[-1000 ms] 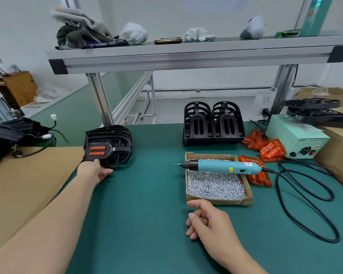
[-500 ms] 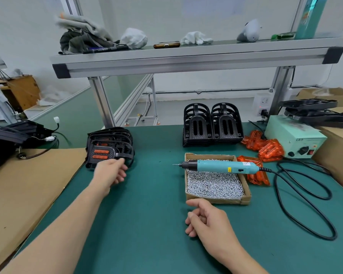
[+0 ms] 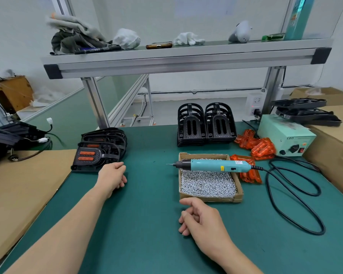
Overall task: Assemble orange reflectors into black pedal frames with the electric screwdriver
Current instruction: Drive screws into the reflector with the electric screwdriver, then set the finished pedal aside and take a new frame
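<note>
A stack of black pedal frames with orange reflectors fitted [image 3: 99,150] lies at the table's left. My left hand [image 3: 113,176] hovers just in front of that stack, fingers loosely curled and holding nothing. My right hand [image 3: 201,220] rests on the green mat, loosely curled, just before the cardboard box of screws [image 3: 207,182]. The teal electric screwdriver [image 3: 214,165] lies across the box's top. Two stacks of bare black pedal frames [image 3: 206,125] stand at the back. Loose orange reflectors [image 3: 255,145] lie to the right of the box.
A pale green power supply [image 3: 285,138] sits at the back right, its black cable [image 3: 297,204] looping over the mat. Cardboard boxes [image 3: 18,184] flank the mat on both sides. An aluminium shelf [image 3: 182,58] spans overhead with rags and small items.
My left hand has let go of the finished pedal on the left stack and drawn back toward me and to the right. My right hand has stayed put.
</note>
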Demonstrator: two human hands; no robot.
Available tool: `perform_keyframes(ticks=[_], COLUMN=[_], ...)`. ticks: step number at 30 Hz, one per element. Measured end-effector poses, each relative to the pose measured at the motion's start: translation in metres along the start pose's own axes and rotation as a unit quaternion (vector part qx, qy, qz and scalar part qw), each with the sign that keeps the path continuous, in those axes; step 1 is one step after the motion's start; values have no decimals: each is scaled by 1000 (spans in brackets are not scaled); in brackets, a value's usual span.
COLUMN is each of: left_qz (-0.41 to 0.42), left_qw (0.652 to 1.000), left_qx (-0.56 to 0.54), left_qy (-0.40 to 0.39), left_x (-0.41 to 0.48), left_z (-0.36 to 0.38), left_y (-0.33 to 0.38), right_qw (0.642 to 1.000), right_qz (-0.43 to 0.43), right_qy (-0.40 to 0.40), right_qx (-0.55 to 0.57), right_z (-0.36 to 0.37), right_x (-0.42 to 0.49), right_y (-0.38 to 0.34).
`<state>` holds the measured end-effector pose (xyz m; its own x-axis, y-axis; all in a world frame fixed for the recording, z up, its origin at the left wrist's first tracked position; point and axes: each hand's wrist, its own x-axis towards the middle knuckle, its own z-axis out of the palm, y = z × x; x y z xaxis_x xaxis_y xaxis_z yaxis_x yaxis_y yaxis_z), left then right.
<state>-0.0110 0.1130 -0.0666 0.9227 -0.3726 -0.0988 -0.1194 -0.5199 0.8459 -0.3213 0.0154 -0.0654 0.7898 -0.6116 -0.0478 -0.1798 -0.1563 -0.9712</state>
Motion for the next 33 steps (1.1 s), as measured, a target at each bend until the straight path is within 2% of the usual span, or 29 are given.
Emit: perform_keyframes(ticks=[9, 18, 23, 27, 31, 33], left_qz=[75, 192, 183, 176, 173, 173], left_qw=[987, 971, 973, 976, 977, 978], left_qx=[114, 137, 137, 124, 116, 113], left_qy=[89, 32, 35, 32, 33, 36], left_x=[-56, -103, -100, -102, -101, -100], left_z=[40, 66, 64, 66, 66, 65], left_y=[14, 15, 16, 15, 16, 15], right_qw=[1000, 999, 994, 979, 948, 936], right_qz=[2, -3, -94, -148, -117, -98], right_qy=[1, -1, 35, 111, 143, 146], right_qx=[-12, 48, 41, -86, -259, -306], right_z=[-1, -6, -30, -70, -93, -98], right_x=[-1, -4, 24, 81, 147, 171], right_y=[0, -9, -41, -64, -65, -61])
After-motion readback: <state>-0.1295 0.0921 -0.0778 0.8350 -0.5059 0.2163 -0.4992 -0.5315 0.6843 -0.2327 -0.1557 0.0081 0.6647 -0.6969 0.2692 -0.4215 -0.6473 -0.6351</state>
